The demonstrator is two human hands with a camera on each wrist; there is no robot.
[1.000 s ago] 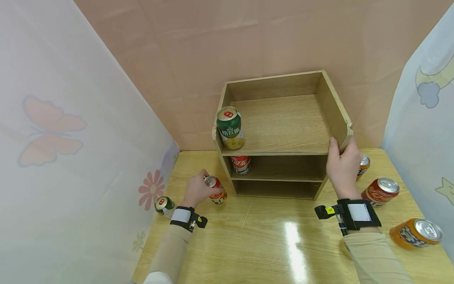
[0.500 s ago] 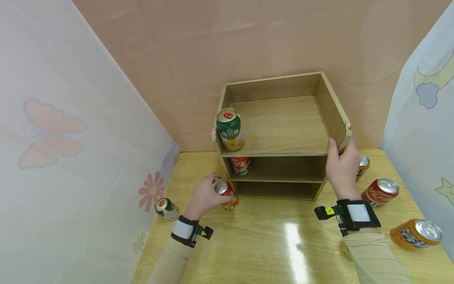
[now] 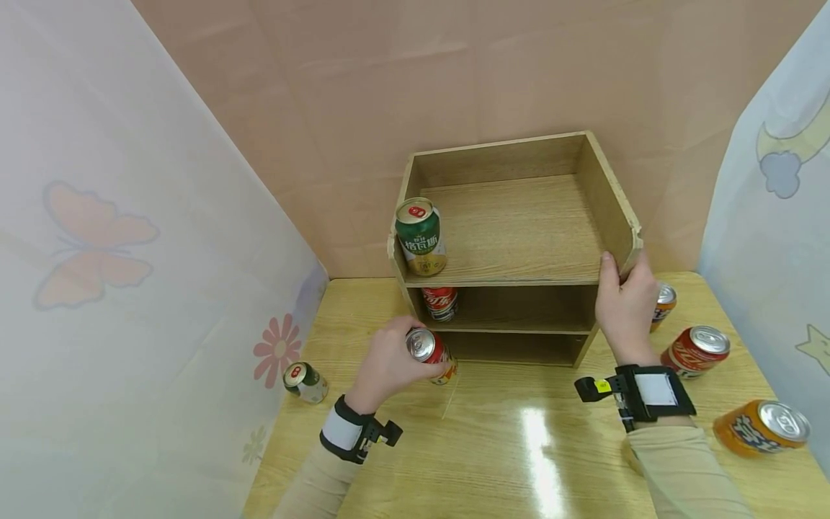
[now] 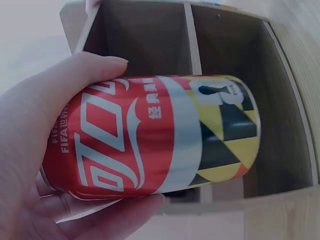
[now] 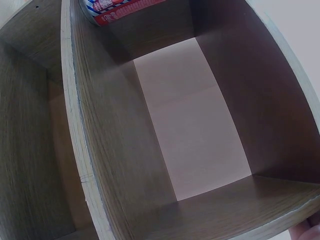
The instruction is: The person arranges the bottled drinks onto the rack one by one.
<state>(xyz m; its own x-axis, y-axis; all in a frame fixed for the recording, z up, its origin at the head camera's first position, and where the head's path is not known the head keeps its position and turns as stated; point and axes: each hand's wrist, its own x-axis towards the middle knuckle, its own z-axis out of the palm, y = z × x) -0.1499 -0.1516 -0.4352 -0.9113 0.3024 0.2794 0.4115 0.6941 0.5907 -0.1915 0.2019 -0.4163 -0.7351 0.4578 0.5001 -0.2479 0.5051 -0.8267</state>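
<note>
So the red metal drink can with yellow-and-black triangles by its base (image 4: 160,137) is held in the left hand (image 3: 389,360), thumb clamped along one side and fingers wrapped round the other, up at the lid end. What matters here is the line-up: the can is held just in front of the left end of the lowest opening of the open-fronted, three-tier light-wood shelf unit (image 3: 519,223). Its base is pointed away from the palm, down toward the pale wood table (image 3: 480,432), so the long axis is set roughly upright, a bit tilted, crossways to the boards. Whether the tabletop is touched can't be told. The right hand (image 3: 625,306) is well apart from the can, with the unit's right front corner gripped, though most of its fingers are hidden. Up top, the left end is taken by a green-and-gold can (image 3: 421,238); the middle tier, by another red can (image 3: 441,303).
</note>
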